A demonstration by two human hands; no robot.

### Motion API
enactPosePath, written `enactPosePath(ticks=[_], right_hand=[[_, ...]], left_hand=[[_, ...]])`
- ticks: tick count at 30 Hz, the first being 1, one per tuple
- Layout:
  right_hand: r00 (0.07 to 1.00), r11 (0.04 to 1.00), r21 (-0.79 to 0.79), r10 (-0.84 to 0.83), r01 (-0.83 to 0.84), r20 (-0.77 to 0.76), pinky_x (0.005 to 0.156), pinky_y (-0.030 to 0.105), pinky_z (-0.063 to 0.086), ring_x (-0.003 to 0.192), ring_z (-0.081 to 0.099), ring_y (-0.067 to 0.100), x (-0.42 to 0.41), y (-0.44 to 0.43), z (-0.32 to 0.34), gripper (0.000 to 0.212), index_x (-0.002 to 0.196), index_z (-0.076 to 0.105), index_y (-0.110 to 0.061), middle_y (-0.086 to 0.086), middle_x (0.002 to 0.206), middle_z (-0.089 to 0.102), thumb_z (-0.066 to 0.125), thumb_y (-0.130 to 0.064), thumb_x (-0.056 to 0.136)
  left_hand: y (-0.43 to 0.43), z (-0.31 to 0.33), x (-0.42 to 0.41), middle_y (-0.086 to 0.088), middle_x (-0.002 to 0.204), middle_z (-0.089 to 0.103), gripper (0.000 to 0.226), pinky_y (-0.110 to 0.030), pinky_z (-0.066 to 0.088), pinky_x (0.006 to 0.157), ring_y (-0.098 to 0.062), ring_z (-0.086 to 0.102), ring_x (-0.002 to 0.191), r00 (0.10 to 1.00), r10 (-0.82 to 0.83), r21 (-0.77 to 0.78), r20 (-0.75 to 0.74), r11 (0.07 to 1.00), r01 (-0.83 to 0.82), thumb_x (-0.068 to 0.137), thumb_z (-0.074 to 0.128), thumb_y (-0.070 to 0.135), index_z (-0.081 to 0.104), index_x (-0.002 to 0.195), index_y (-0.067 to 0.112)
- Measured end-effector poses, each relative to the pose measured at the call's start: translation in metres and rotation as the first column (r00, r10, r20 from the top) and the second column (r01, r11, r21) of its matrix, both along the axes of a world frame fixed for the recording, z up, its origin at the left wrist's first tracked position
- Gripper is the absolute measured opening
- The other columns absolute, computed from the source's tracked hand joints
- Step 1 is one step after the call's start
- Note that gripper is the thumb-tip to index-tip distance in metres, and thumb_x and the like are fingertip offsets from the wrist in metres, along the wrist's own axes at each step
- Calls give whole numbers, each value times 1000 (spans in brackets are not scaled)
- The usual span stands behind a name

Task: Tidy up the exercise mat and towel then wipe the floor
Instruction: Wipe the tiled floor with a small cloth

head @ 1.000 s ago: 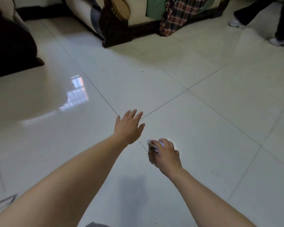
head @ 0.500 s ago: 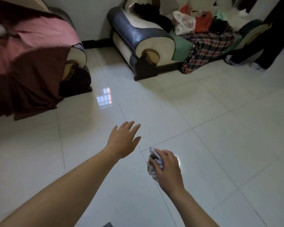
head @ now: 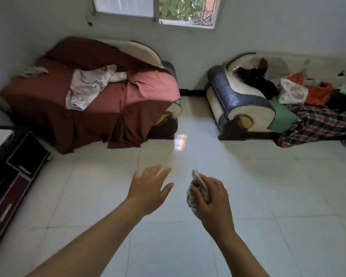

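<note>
My right hand grips a small crumpled whitish cloth, held up in the air above the white tiled floor. Part of the cloth is hidden under my fingers. To its left, my left hand is stretched forward with straight, spread fingers and holds nothing. No exercise mat is in view. A white patterned towel or garment lies on the left sofa.
A sofa under a red-brown cover stands at the back left. A second sofa, piled with clothes, bags and a plaid blanket, stands at the back right. A dark low cabinet lines the left edge. A window is above.
My view has lifted from the floor to the sofas, wall and window. Both hands have come up off the floor, the right still holding the cloth.
</note>
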State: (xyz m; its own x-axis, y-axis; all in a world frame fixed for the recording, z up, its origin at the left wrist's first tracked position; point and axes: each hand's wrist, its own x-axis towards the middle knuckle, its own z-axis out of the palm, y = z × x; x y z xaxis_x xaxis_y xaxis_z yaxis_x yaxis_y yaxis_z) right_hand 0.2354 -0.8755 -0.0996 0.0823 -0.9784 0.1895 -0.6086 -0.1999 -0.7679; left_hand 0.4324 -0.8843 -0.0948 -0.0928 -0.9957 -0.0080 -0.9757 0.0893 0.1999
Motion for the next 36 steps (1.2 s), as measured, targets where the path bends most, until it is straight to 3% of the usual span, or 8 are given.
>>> enactPosePath(ticks=[6, 11, 15, 19, 25, 30, 33, 36], right_hand=[[967, 968, -48, 250, -248, 41, 84, 12, 40, 103, 49, 3, 75, 8, 10, 33, 121, 56, -30, -11, 110, 57, 59, -30, 89], [879, 876, -105, 476, -472, 23, 85, 11, 38, 104, 49, 6, 108, 30, 21, 36, 123, 56, -28, -9, 115, 52, 61, -26, 87], [769, 764, -93, 638, -638, -39, 84, 17, 43, 103, 49, 7, 108, 53, 22, 37, 123, 54, -31, -11, 116, 51, 50, -39, 87], [711, 708, -81, 703, -701, -18, 84, 23, 44, 102, 50, 11, 100, 72, 15, 35, 120, 56, -30, -11, 111, 51, 50, -38, 87], [587, 588, -36, 809, -808, 31, 87, 30, 45, 102, 51, 14, 115, 120, 7, 32, 122, 57, -26, -8, 112, 53, 55, -31, 91], [373, 374, -2, 927, -928, 44, 82, 28, 49, 103, 49, 8, 137, 180, 12, 31, 116, 57, -29, -10, 111, 53, 45, -41, 90], [274, 275, -5, 961, -962, 47, 86, 16, 41, 105, 48, 8, 152, 213, 19, 30, 120, 56, -27, -8, 113, 53, 49, -34, 91], [172, 172, 6, 984, -985, 49, 88, 20, 42, 108, 48, 9, 170, 253, 20, 30, 121, 56, -27, -8, 114, 53, 51, -30, 91]], left_hand=[[70, 31, 71, 2, 139, 47, 65, -49, 38, 101, -18, 44, 128, 961, 277, -95, -19, 956, -278, 85, 12, 59, 42, 135, 31], [136, 40, 94, 5, 146, 38, 67, -46, 31, 106, -14, 34, 135, 862, 506, -30, -6, 862, -506, 84, 7, 60, 37, 139, 34], [195, 35, 76, 8, 151, 30, 57, -40, 27, 112, -10, 27, 138, 724, 687, 39, -64, 726, -686, 91, 17, 58, 29, 142, 34], [247, 31, 47, 9, 151, 28, 83, -39, 28, 112, -8, 26, 138, 616, 786, 73, -52, 619, -782, 73, -7, 67, 27, 142, 35], [325, 31, 24, 10, 151, 28, 51, -41, 28, 111, -9, 26, 138, 438, 896, 76, -75, 443, -893, 95, 26, 52, 30, 142, 33], [406, 38, 13, 10, 147, 35, 53, -41, 35, 107, -9, 35, 134, 251, 960, 15, -124, 255, -967, 93, 25, 54, 37, 139, 30], [453, 37, 7, 9, 146, 37, 55, -41, 36, 107, -11, 35, 134, 132, 982, 14, -135, 135, -991, 92, 25, 55, 40, 138, 28], [501, 30, -1, 7, 148, 36, 50, -37, 35, 108, -12, 34, 135, 23, 988, 28, -156, 28, -999, 95, 31, 49, 39, 139, 27]])
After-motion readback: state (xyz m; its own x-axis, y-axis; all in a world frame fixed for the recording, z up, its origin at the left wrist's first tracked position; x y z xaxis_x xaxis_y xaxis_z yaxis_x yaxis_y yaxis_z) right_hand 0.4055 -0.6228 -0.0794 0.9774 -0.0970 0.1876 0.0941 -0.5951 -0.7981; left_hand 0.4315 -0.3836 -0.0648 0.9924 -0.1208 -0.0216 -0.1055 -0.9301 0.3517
